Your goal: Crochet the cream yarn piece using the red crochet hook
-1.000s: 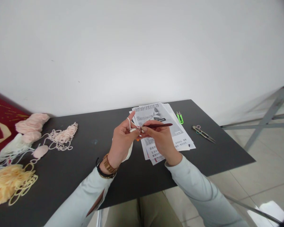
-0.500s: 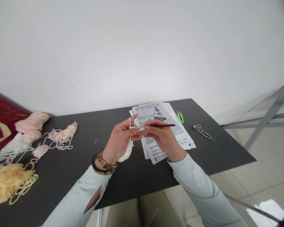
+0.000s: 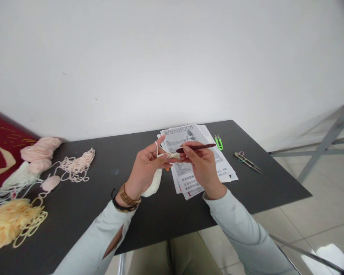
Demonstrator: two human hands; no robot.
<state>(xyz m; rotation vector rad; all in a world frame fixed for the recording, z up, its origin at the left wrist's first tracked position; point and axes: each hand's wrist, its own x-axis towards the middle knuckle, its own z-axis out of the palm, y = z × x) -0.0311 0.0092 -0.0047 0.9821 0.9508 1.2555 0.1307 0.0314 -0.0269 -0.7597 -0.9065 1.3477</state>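
My left hand (image 3: 147,164) pinches a small piece of white crochet work (image 3: 174,156) between thumb and fingers, and white yarn loops around its raised index finger. In my right hand (image 3: 202,162) is a crochet hook (image 3: 197,147) with a dark reddish-brown handle, held like a pen, its tip reaching the white piece. The stitches at the tip are too small to make out. A ball of white yarn (image 3: 153,185) lies on the table behind my left wrist. Something small and orange (image 3: 167,169) shows beneath the fingers.
Under my hands is a stack of printed sheets (image 3: 189,185) on the dark table (image 3: 109,198). Green thread snips (image 3: 218,142) and metal snips (image 3: 248,162) lie to the right. Pink yarn (image 3: 41,151), yellow yarn (image 3: 10,221) and a red bag (image 3: 1,152) are at the left.
My right hand has shifted slightly right and up with the hook, stretching the white work between the hands. The orange bit has come into sight. My left hand has barely moved.
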